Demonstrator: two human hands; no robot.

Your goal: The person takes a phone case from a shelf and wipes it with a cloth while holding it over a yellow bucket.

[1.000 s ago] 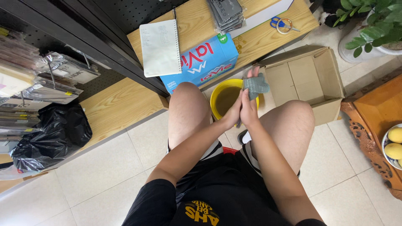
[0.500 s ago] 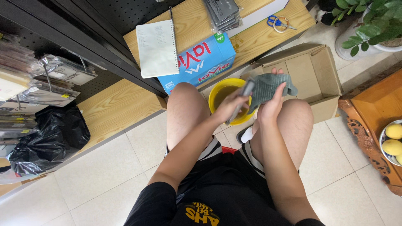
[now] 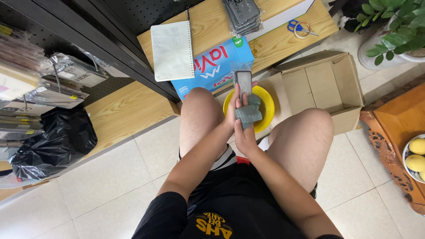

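Grey cloth, spread wide a moment ago, now bunches over the yellow bowl as both hands' fingers grip the phone-like slab, wiping it.

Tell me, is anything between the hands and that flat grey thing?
Only the grey cloth: the right hand presses it against the flat grey slab, which the left hand grips directly, above the yellow bowl.

Phone: flat grey slab, rounded corners, dark rim, upright on long axis pointing to 12 o'clock, lower end gripped. Position: above yellow bowl, between knees.

Cloth: grey, bunched in folds, pressed against phone's lower end at 6 o'clock, held over bowl. Wet or dry: cannot tell.
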